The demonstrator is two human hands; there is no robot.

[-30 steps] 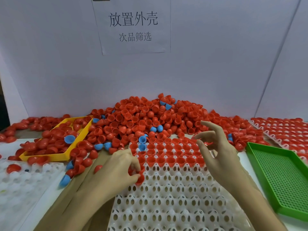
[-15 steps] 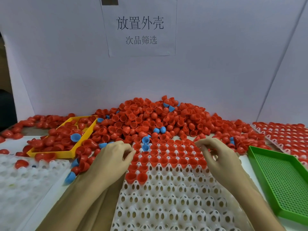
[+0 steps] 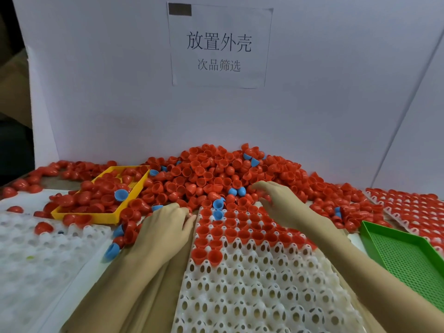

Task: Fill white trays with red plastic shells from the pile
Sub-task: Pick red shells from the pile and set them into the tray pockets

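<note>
A big pile of red plastic shells (image 3: 216,169), with a few blue ones mixed in, lies against the back wall. The white tray (image 3: 240,292) sits in front of me. Its far rows hold red shells (image 3: 242,227); two more sit at the left of the following row (image 3: 206,254). My left hand (image 3: 165,224) rests back-up at the tray's far left corner, fingers bent, tips touching loose shells, nothing visibly held. My right hand (image 3: 276,203) reaches over the tray's far edge into the pile, fingers spread and blurred.
A yellow tray (image 3: 84,216) with red shells and one blue shell stands at the left. Another white tray (image 3: 36,255) lies nearer at the left. A green mesh tray (image 3: 408,258) sits at the right, with a shell-filled tray (image 3: 413,207) behind it.
My left hand set two red shells in the tray, then moved up to its far left corner. My right hand went forward from the filled rows into the pile.
</note>
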